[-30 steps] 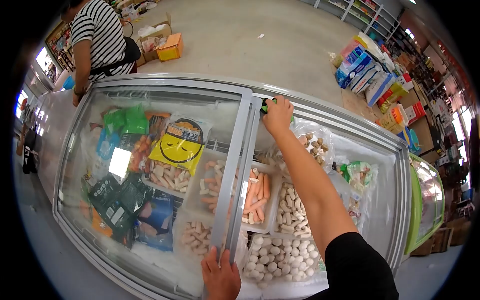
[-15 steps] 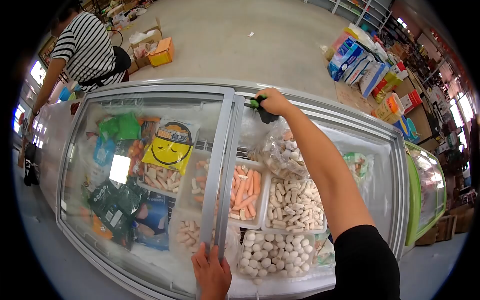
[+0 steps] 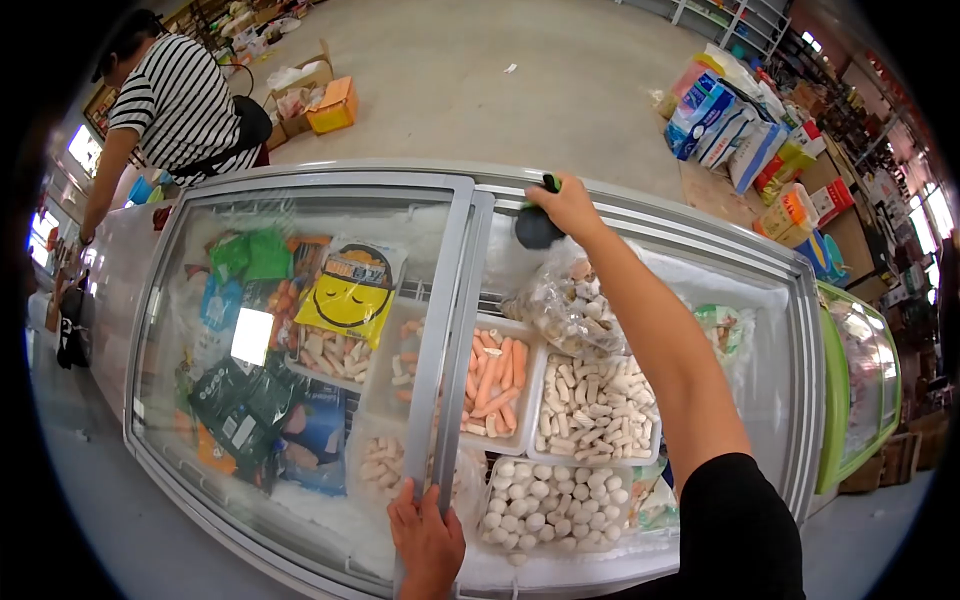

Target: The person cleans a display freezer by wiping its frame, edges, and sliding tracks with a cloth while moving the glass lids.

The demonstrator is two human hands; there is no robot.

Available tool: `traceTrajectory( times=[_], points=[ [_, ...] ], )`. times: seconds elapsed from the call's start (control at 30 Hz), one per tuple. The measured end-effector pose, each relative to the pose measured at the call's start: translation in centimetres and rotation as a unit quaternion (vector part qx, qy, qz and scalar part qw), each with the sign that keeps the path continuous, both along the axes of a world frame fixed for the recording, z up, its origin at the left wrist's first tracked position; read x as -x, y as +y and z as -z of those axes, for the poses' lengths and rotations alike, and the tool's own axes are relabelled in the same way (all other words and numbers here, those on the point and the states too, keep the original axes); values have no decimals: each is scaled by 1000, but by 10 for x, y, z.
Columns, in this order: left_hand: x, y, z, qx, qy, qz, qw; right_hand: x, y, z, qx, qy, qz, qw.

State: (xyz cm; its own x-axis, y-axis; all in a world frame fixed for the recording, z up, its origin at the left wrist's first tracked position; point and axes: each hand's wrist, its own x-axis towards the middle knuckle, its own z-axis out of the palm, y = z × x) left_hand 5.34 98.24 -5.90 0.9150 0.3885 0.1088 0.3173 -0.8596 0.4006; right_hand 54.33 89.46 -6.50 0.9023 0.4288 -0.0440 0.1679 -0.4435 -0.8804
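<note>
My left hand [image 3: 428, 545] lies at the near end of the sliding glass lid [image 3: 440, 380], its fingers curled over the grey frame. With my right hand [image 3: 568, 205] I grip a small scraper-like tool [image 3: 538, 228], black with a rounded flat end and some green near the handle. It hangs by the far rim of the chest freezer [image 3: 700, 208], over the uncovered side. Below my right arm are a clear plastic bag [image 3: 572, 310] of pale pieces, a tray of orange sticks [image 3: 497, 375], a tray of white sticks [image 3: 592, 405] and a tray of white balls [image 3: 550, 505].
Under the glass lie a yellow smiley bag [image 3: 348, 295] and dark packets [image 3: 245, 405]. A person in a striped shirt [image 3: 195, 100] bends at the far left. Stacked packages [image 3: 725, 130] stand beyond the freezer, with a green-framed freezer [image 3: 850, 380] at the right.
My right hand and the tool have shifted slightly right along the far rim, and the tool's rounded black end has turned toward me. My left hand keeps its hold on the lid frame.
</note>
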Motion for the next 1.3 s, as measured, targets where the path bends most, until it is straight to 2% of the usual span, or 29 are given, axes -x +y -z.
traceTrajectory(
  times=[0.03, 0.07, 0.13, 0.17, 0.2, 0.27, 0.3, 0.33, 0.4, 0.43, 0.47, 0.53, 0.63, 0.67, 0.73, 0.77, 0.83, 1.0, 1.07, 1.1, 1.2, 1.27, 1.3],
  points=[
    [0, 0, 0, 0, -3, 1, 1000, 3, 13, 4, 14, -168, 53, 984],
    [1, 0, 1, 1, -6, 1, 1000, 6, 26, 7, 29, -330, 102, 938],
    [-2, 0, -2, 0, -1, 3, 1000, 9, 47, 41, 50, -410, 71, 908],
    [-1, 0, -4, -2, 0, 7, 1000, 12, 49, 60, 92, -494, 29, 864],
    [-2, 0, -5, 3, 9, 4, 1000, 18, 54, 64, 95, -486, 23, 868],
    [-3, -1, -6, 10, 3, -4, 1000, 25, 62, 64, 144, -561, 51, 814],
    [-3, -1, -6, 15, 8, -6, 1000, 27, 61, 61, 133, -566, 44, 812],
    [-3, 0, -5, 17, 7, -7, 1000, 26, 57, 63, 136, -564, 39, 814],
    [-3, 0, -5, 24, 2, -9, 1000, 23, 45, 55, 240, -459, -121, 847],
    [-3, 1, -6, 25, 1, -8, 1000, 30, 38, 54, 228, -390, -145, 880],
    [-2, 1, -6, 25, 0, -8, 1000, 35, 32, 51, 231, -391, -146, 879],
    [-2, 2, -5, 28, -1, -10, 1000, 50, 27, 34, 283, -134, -206, 927],
    [-2, 0, -2, 30, 1, -17, 999, 84, 34, 41, 322, -255, -296, 862],
    [0, 0, -2, 27, 6, -17, 999, 81, 38, 63, 389, -255, -334, 820],
    [-1, 0, -3, 29, 14, -21, 999, 99, 47, 69, 484, -227, -430, 728],
    [-2, 0, -4, 31, 17, -29, 999, 109, 53, 72, 481, -229, -433, 727],
    [-1, 0, -3, 28, 19, -32, 999, 138, 65, 54, 589, -187, -514, 594],
    [0, 0, 0, 33, 16, -35, 999, 131, 66, 115, 628, -213, -495, 561],
    [0, 1, 0, 25, 15, -35, 999, 120, 61, 152, 608, -217, -445, 621],
    [0, 0, 1, 25, 12, -36, 999, 125, 59, 138, 609, -220, -443, 620],
    [1, 1, 6, 18, 0, -31, 999, 165, 50, 18, 638, -203, -531, 520],
    [2, -1, 8, 12, -7, -25, 1000, 181, 39, -76, 647, -56, -495, 578],
    [2, -2, 8, 18, -7, -23, 1000, 176, 21, -83, 638, -14, -504, 583]
  ],
)
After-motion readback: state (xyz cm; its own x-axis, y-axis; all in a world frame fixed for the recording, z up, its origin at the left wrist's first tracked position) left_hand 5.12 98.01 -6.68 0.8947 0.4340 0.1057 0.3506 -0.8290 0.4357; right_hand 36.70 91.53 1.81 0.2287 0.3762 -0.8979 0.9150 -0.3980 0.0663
